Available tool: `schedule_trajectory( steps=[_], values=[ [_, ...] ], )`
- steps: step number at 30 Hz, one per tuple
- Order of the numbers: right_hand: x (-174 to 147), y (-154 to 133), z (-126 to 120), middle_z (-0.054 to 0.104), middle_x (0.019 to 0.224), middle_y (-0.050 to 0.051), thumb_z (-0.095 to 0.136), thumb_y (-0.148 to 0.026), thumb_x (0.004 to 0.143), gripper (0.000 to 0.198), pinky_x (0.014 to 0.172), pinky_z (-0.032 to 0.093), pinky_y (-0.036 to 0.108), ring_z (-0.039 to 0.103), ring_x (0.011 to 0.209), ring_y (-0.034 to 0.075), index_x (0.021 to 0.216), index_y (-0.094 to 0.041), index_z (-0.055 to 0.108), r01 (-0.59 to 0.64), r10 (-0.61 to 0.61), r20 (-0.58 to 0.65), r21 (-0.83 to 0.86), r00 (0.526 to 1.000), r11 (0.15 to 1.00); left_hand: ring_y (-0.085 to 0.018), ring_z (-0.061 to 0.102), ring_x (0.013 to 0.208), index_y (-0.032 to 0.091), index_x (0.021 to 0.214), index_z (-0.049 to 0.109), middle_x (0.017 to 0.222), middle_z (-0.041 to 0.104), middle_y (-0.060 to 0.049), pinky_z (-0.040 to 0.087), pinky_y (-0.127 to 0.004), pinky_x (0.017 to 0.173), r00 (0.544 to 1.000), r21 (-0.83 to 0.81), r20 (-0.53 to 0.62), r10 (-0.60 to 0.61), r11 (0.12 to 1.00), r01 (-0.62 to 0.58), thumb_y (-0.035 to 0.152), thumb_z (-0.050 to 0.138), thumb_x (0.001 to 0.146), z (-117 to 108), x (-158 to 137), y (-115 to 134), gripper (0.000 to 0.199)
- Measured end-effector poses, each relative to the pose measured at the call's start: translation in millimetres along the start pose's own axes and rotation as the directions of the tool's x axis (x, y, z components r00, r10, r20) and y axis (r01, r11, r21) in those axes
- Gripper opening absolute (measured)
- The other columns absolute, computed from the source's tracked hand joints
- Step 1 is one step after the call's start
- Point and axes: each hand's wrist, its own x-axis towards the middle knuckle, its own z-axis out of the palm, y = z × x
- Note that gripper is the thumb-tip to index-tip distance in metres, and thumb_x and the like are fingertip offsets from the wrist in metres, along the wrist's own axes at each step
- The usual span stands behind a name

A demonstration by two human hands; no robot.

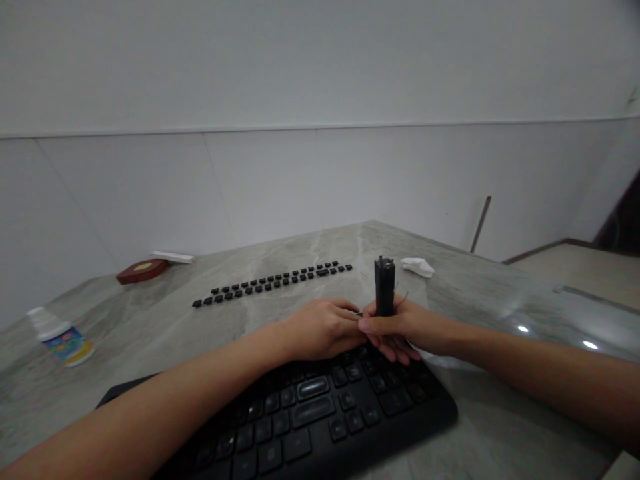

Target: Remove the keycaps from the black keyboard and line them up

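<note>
A black keyboard (313, 410) lies at a slant in front of me, with bare spots along its far rows partly hidden by my hands. Above its far right part, my right hand (395, 327) is closed around a black stick-like tool (385, 287) held upright, with small metal prongs at its top and thin wires beside it. Fingers bent together, my left hand (327, 328) meets the right fingertips at the keyboard's far edge. Something small and thin shows between the fingertips, too small to name. Beyond the hands, several loose black keycaps (269, 287) are lined up in two rows.
A white bottle with a colourful label (67, 343) stands at the left. Farther back are a dark red wooden box (143, 271) and a white strip (173, 257). A crumpled white tissue (417, 267) lies behind my right hand. The grey marbled table (280, 313) ends near a white wall.
</note>
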Motion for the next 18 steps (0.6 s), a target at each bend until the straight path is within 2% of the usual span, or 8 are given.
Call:
schedule_trajectory(
  steps=[4,9,13,18],
  values=[
    [0.8,-1.9,3.6,0.053,0.044,-0.002,0.061,-0.051,0.077,0.04,0.027,0.028,0.015,0.045,0.031,0.006,0.058,-0.016,0.053,-0.004,0.003,-0.005,-0.053,1.0,0.999,-0.018,0.064,0.104,0.015,0.097,0.068,0.101,0.073,-0.006,0.052,-0.03,0.094,1.0,-0.013,-0.001,-0.007,1.0,0.007,0.02,0.047,0.097,2.1,-1.7,-2.9,0.022],
    [3.9,0.9,8.0,0.032,0.034,-0.009,0.064,-0.044,0.072,0.042,0.027,0.02,0.017,0.031,0.026,0.004,0.047,-0.02,0.039,0.014,-0.013,-0.17,0.007,0.985,1.0,-0.019,0.065,0.102,0.014,0.103,0.069,0.103,0.073,-0.008,0.054,-0.03,0.09,0.999,-0.024,0.021,-0.032,0.999,0.032,0.021,0.05,0.096,1.3,-2.2,-2.2,0.021],
    [5.5,4.7,13.1,0.032,0.033,-0.009,0.064,-0.036,0.067,0.035,0.03,0.017,0.019,0.028,0.028,0.004,0.047,-0.02,0.041,0.062,-0.038,-0.33,0.064,0.943,0.996,-0.019,0.067,0.099,0.014,0.112,0.067,0.108,0.073,-0.007,0.055,-0.03,0.087,0.999,-0.043,0.032,-0.029,0.999,0.031,0.019,0.05,0.096,-0.9,-1.8,-1.3,0.024],
    [5.5,12.4,16.3,0.033,0.034,-0.007,0.062,-0.036,0.067,0.035,0.034,0.017,0.021,0.029,0.03,0.005,0.044,-0.02,0.04,0.101,-0.078,-0.406,0.035,0.911,0.994,-0.019,0.065,0.107,0.015,0.112,0.067,0.112,0.072,-0.007,0.055,-0.029,0.091,0.998,-0.082,0.053,-0.015,0.996,0.02,0.019,0.049,0.097,-0.8,-2.6,-3.2,0.024]
  ],
)
